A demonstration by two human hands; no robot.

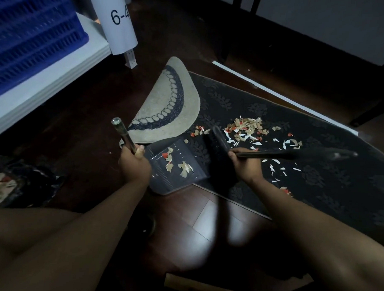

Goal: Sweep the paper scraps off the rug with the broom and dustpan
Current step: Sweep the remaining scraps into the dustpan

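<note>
Left hand curled round dustpan handle; right hand gripped broom handle. Dustpan lay at rug edge, few paper scraps inside, most on rug.

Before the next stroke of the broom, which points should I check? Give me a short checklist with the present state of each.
1. Left hand grips the dustpan handle: ok.
2. Right hand grips the broom: ok.
3. Dustpan mouth faces the paper scraps, its front edge on the rug: ok.
4. Dustpan lip flat against the rug: cannot tell, too dark.
5. Rug free of scraps: not ok; many lie beyond the broom, only a few are in the pan.
6. Path clear: not ok; the beige mat lies folded on the rug beside the dustpan.
</note>
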